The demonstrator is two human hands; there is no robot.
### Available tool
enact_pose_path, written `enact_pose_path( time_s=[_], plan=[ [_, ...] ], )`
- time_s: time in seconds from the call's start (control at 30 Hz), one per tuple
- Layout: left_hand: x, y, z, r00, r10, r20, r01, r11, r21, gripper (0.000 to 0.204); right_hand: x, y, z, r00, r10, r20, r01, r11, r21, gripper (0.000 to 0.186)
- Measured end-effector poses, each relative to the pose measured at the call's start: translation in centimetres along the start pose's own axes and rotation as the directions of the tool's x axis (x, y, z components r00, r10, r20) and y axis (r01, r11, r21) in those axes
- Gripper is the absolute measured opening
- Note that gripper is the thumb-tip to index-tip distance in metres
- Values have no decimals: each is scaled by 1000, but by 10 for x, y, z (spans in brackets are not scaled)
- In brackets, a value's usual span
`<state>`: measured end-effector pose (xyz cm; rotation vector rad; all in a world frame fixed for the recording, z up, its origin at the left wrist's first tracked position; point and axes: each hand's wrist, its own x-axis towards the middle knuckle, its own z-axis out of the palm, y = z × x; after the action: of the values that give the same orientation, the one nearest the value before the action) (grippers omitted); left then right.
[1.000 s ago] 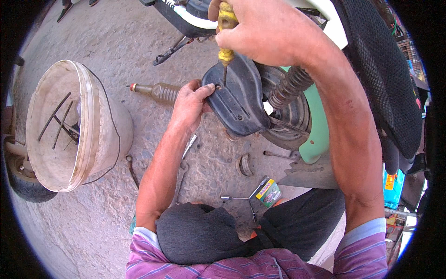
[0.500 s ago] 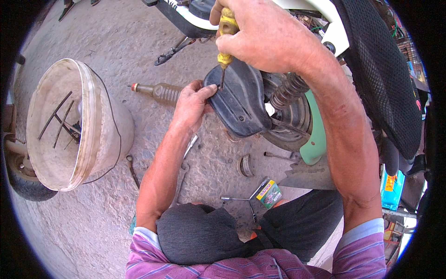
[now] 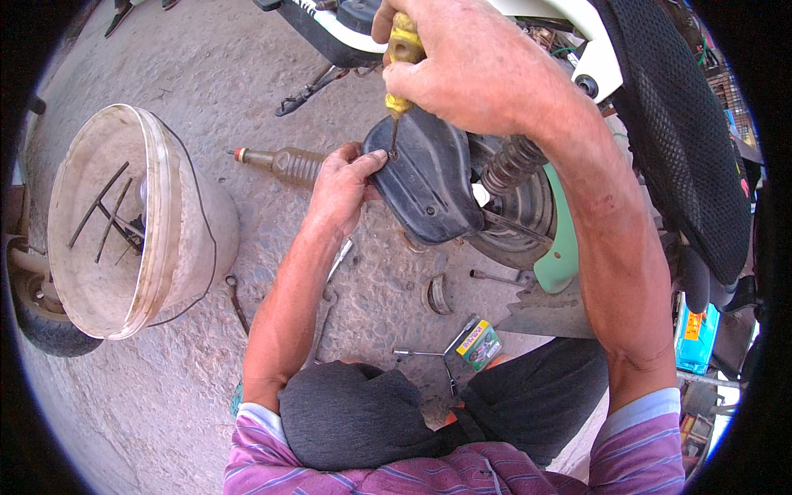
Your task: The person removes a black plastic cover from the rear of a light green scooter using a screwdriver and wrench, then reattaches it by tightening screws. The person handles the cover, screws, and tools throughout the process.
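Observation:
My right hand (image 3: 462, 66) is closed around the yellow handle of a screwdriver (image 3: 403, 41), held upright. Its thin shaft points down, and the tip meets a screw spot near the left edge of a black plastic cover (image 3: 421, 186). This cover sits beside the wheel (image 3: 528, 210) of a scooter. My left hand (image 3: 342, 183) grips the cover's left edge, thumb on top close to the screwdriver tip; its other fingers are partly hidden. A coil-spring shock absorber (image 3: 513, 163) stands just right of the cover.
A whitish bucket (image 3: 194, 223) holding dark rods stands on the left. A brown bottle (image 3: 295, 165) lies behind my left hand. On the ground are a curved brake shoe (image 3: 437, 294), a three-armed wrench (image 3: 446, 356), a green-yellow box (image 3: 478, 345) and a ring-ended wrench (image 3: 236, 301).
Almost nothing differs. The screwdriver and my right hand have shifted very slightly, while my left hand stays on the cover's edge.

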<state>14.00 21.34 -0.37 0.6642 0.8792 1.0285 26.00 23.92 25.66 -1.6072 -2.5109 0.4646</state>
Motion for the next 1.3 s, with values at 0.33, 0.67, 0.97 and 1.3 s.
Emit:
enact_pose_path(
  time_s=[0.33,0.67,0.97,1.3],
  plan=[
    [-2,3,2,1000,-9,-14,9,1000,18,29,9,6,4,1000,23,15,-23,999,22,27],
    [-2,4,4,1000,-6,-17,6,1000,-3,27,12,3,0,999,38,33,-37,999,-33,26],
    [0,3,-2,1000,-23,2,23,1000,9,33,11,5,-9,990,115,86,-108,991,-81,25],
    [-1,2,1,1000,-16,-15,16,1000,-6,29,6,15,21,982,-10,-188,-9,995,-98,31]
  ],
)
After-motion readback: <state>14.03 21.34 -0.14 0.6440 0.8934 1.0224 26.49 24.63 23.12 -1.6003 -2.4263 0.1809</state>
